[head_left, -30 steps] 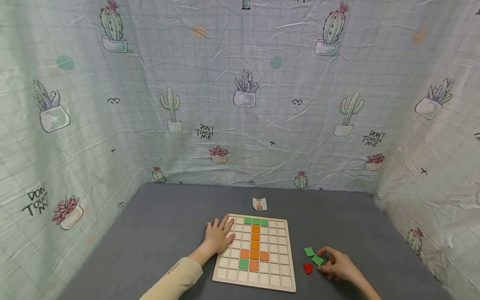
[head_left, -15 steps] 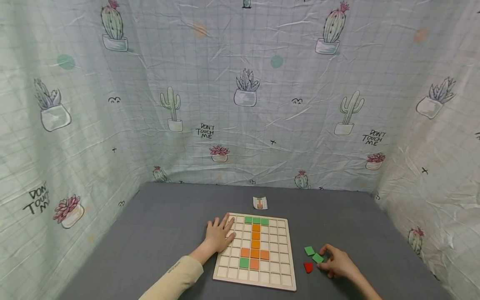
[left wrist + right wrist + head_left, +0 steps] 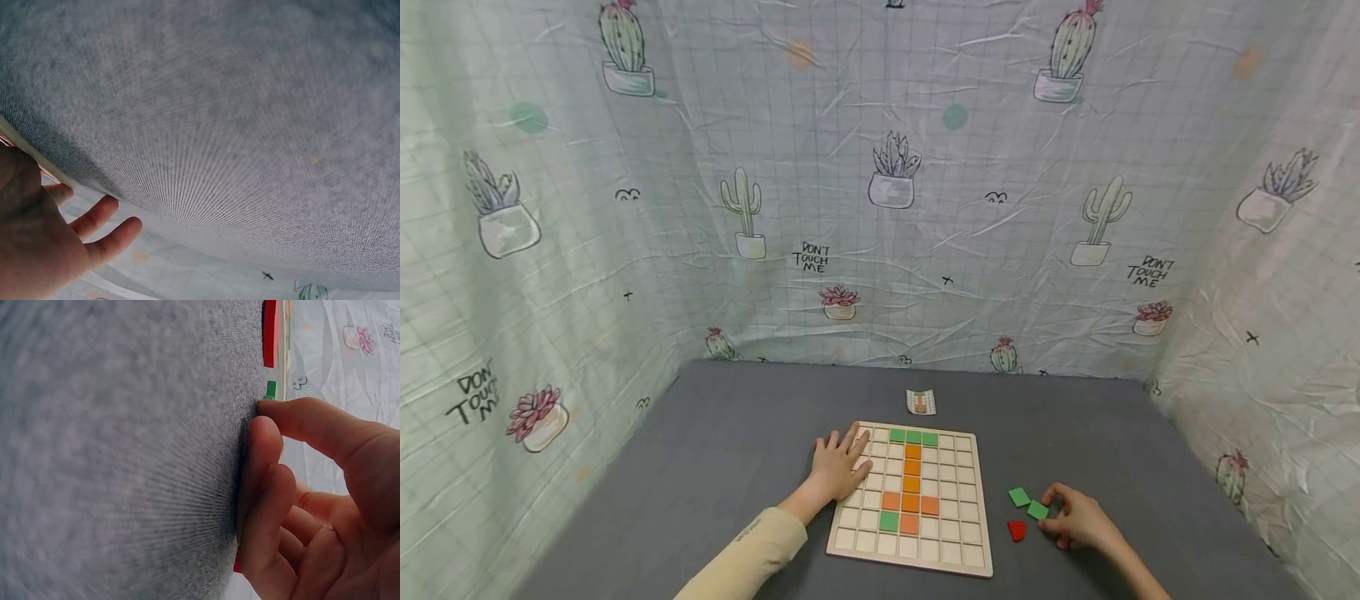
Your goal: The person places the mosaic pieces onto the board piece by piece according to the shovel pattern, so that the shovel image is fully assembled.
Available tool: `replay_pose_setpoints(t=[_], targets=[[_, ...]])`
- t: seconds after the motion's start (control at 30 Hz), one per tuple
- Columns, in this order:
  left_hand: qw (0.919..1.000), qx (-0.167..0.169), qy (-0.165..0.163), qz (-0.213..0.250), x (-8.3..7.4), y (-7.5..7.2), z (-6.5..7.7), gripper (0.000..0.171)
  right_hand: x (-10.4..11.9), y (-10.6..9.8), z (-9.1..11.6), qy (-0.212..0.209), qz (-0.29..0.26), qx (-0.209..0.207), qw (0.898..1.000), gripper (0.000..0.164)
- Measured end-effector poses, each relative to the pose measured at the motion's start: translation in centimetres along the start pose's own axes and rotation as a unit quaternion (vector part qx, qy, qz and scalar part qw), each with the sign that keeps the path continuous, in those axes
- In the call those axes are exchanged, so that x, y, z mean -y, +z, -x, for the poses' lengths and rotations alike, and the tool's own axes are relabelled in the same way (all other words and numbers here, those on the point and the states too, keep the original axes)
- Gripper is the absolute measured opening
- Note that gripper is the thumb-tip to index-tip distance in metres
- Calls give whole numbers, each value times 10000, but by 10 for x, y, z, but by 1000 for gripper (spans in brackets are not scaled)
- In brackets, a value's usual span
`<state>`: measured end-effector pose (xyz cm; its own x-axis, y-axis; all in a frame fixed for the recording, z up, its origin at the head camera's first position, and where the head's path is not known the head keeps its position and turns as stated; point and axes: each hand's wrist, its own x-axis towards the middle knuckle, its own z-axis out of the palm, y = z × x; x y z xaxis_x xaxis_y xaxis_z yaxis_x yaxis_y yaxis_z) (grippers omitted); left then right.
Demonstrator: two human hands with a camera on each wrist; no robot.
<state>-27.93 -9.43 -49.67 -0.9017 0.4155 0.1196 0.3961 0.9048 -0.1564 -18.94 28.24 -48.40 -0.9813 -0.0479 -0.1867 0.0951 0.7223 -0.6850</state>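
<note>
My left hand [image 3: 837, 468] lies with spread fingers over the left edge of a wooden grid board [image 3: 951, 554]. In the left wrist view, fingers [image 3: 115, 240] of that hand extend past the board's side. Green tiles [image 3: 913, 437] form a short row at the board's top, above a column of orange tiles [image 3: 912, 467] that widens near the bottom. One more green tile [image 3: 889, 522] sits low in the grid. To the right of the board, my right hand [image 3: 1078, 518] pinches a loose green tile [image 3: 1037, 510] at the table surface between thumb and index finger.
Another loose green tile [image 3: 1018, 497] and a red rounded piece [image 3: 1017, 531] lie between the board and my right hand. A small card [image 3: 921, 402] printed with a grid pattern lies behind the board. Cactus-print cloth [image 3: 955, 208] surrounds the grey table [image 3: 737, 425].
My right thumb and index finger have come closer around the green tile, which has shifted slightly right. The head view has tilted down a little. My left hand stays on the board.
</note>
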Motion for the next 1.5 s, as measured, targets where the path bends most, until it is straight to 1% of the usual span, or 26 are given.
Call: replay_pose_setpoints(t=[0.2,0.43,0.63,0.77,1.1,1.3,1.4,1.5], targets=[[10000,-95,-15,-7,0,2,-1,54,-1,0,1,105,30,-67,9999,32],[10000,-3,-31,0,0,5,-3,55,0,-1,2,98,-2,-54,9999,30],[9999,2,-59,-88,1,2,-2,54,-3,0,-1,38,-60,36,10000,29],[10000,6,-51,-65,0,1,-1,54,-2,0,-2,13,-107,61,9999,28],[10000,-2,-41,8,0,-1,-1,54,1,0,0,-133,-126,-154,9997,27],[10000,-12,-40,4,-1,-1,0,54,3,0,0,-53,-160,-168,9997,28],[10000,-23,-46,-5,-1,-1,0,54,7,0,0,-160,-253,-170,9994,28],[10000,-5,-36,27,0,0,0,54,10,1,0,-427,-347,-134,9984,29]])
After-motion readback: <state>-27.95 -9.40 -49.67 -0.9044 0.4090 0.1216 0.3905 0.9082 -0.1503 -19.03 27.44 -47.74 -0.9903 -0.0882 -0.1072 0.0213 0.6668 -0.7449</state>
